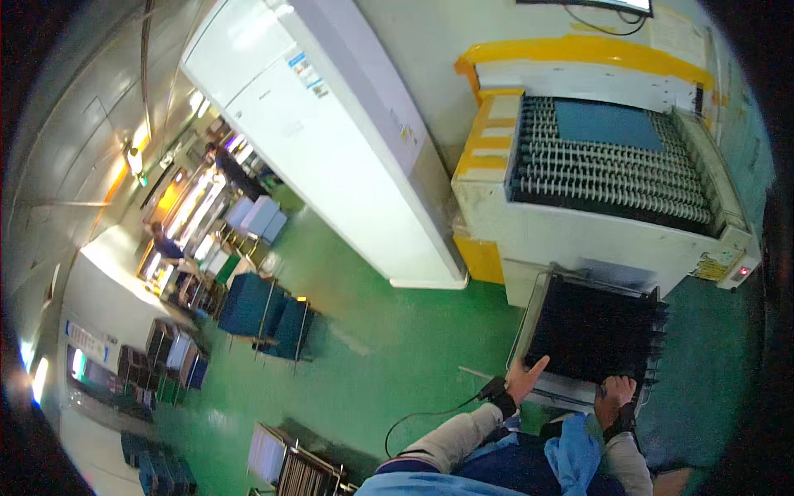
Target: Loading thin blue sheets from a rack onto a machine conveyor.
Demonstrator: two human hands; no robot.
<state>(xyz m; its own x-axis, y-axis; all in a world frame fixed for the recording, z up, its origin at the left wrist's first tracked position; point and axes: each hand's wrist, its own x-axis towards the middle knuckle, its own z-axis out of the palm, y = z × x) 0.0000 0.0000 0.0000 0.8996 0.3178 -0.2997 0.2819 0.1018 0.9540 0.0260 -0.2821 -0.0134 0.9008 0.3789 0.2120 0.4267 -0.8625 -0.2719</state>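
Note:
A rack with black slats (589,331) and a pale metal frame stands in front of me, below a roller machine. My left hand (523,380) holds the near left corner of its frame, the thumb sticking out over the top. At the near edge, right of the middle, my right hand (614,395) has its fingers curled over the rack; what lies under them is hidden. Both wrists wear dark bands, and a black cable runs from the left one.
Behind the rack, the roller machine (612,223) carries a blue panel (608,124). A tall white cabinet (331,149) rises to its left. Carts with dark blue panels (252,306) stand on the green floor (389,347). Near my left forearm is another loaded rack (306,475). Two people work far left.

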